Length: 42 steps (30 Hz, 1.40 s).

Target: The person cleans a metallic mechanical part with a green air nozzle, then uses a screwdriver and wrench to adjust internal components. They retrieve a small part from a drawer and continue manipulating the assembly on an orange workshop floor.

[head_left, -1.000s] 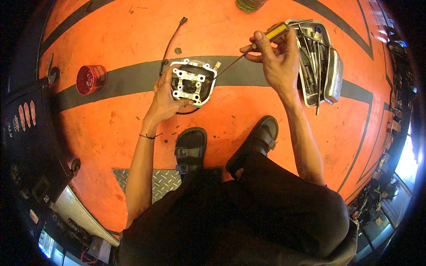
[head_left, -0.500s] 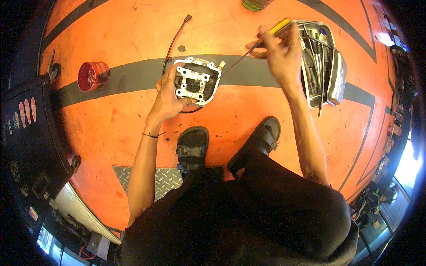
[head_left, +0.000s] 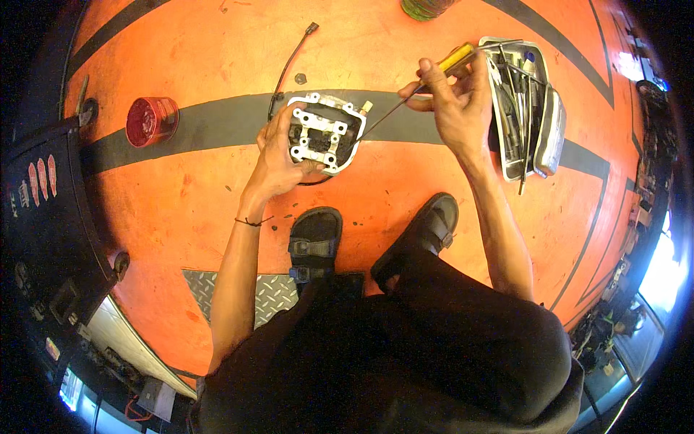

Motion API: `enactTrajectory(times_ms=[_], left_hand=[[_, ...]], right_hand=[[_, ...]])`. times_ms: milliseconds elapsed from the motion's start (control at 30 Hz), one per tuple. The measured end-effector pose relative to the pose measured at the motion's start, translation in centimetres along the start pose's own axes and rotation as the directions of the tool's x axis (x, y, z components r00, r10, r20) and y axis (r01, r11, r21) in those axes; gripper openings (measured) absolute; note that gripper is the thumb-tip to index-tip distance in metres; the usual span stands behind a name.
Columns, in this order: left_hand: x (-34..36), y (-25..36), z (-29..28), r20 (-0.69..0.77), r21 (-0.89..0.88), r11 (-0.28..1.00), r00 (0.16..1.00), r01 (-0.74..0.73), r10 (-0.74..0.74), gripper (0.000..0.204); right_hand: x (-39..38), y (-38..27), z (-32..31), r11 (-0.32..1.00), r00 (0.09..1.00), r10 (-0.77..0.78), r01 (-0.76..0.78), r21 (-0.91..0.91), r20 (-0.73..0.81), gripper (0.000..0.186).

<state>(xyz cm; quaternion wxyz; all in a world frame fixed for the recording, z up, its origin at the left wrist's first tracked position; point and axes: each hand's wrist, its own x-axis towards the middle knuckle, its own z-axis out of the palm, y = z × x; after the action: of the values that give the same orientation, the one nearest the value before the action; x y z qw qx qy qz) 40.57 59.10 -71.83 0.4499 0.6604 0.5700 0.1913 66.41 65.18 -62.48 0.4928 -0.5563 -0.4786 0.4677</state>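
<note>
Your left hand (head_left: 276, 163) is clamped on the left edge of a pale metal engine part (head_left: 318, 124), which sits just above centre of frame, open side up, over the dark grey band (head_left: 405, 123) of the orange floor (head_left: 390, 65). Your right hand (head_left: 457, 101), right of centre, has thumb and fingers closed on a yellow-handled screwdriver (head_left: 457, 58); its shaft slants down-left to the part's right rim, contact there unclear.

Upper right: metal tray (head_left: 510, 176) of long tools, smaller metal box (head_left: 553, 134) against its right side. Black cable (head_left: 291, 65) and a nut (head_left: 301, 79) lie above the part. Red tin (head_left: 173, 119), upper left.

Markings: dark cabinet (head_left: 79, 239) at left edge bears three slim red stickers (head_left: 42, 179) with pale lettering (head_left: 24, 194) alongside. Small label (head_left: 52, 349), lower left, too small to read.
</note>
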Motion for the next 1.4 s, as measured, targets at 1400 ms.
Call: enactTrajectory(times_ms=[1400], left_hand=[[-0.2,-0.1,0.2,-0.059,0.017,1.000,0.998,-0.023,0.024,0.100]], right_hand=[[-2.7,3.7,2.2,0.988,0.887,0.147,-0.111,-0.108,0.438,0.013]])
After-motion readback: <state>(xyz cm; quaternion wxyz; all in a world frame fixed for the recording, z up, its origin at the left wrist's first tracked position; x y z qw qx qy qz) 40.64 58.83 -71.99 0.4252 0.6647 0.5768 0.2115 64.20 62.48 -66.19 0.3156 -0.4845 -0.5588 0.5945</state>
